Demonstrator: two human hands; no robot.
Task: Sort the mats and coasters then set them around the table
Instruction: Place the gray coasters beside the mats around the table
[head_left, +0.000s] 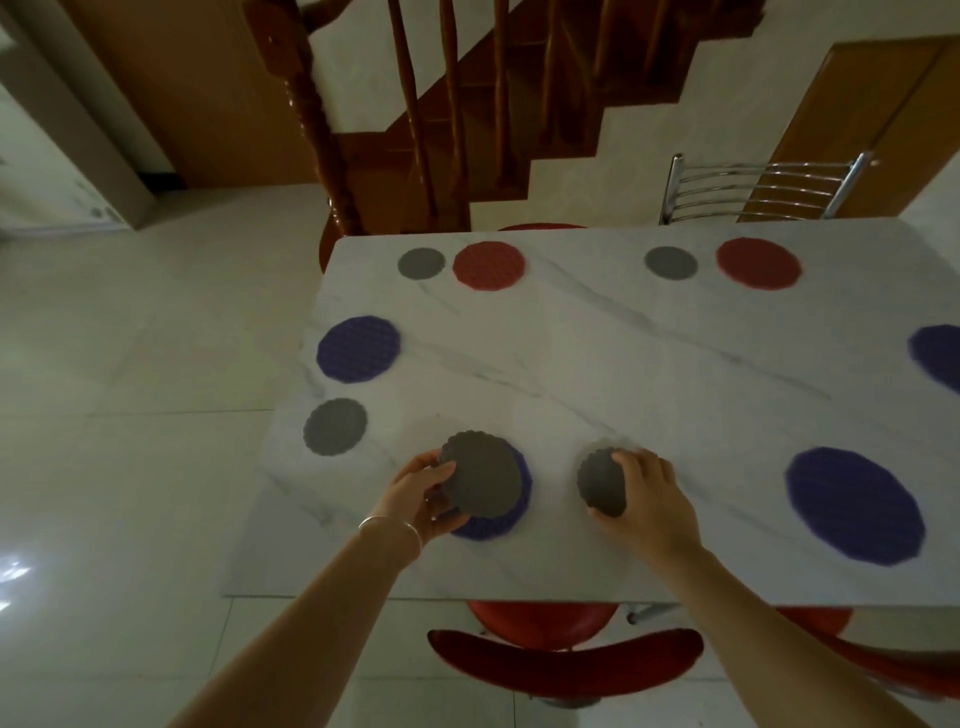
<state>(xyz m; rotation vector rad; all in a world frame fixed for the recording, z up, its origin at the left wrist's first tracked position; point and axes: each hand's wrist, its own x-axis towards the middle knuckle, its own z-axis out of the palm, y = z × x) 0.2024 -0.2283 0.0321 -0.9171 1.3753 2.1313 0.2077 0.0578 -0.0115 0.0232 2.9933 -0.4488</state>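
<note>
My left hand (421, 499) grips a grey scalloped coaster (483, 480) tilted above a purple mat (511, 512) near the table's front edge. My right hand (647, 499) holds a second grey coaster (600, 483) just to the right, low over the marble table (623, 374). Set around the table are two red mats (488, 265) (758, 262), each with a grey coaster (421, 262) (670, 262) to its left. A purple mat (358, 348) and a grey coaster (335, 427) lie at the left edge. Another purple mat (854, 506) lies front right, and one more purple mat (940, 356) shows at the right edge.
A red chair (566, 660) sits tucked under the table's near edge in front of me. A chrome-backed chair (758, 187) stands at the far side. A wooden staircase (415, 130) rises behind the table, with tiled floor to the left.
</note>
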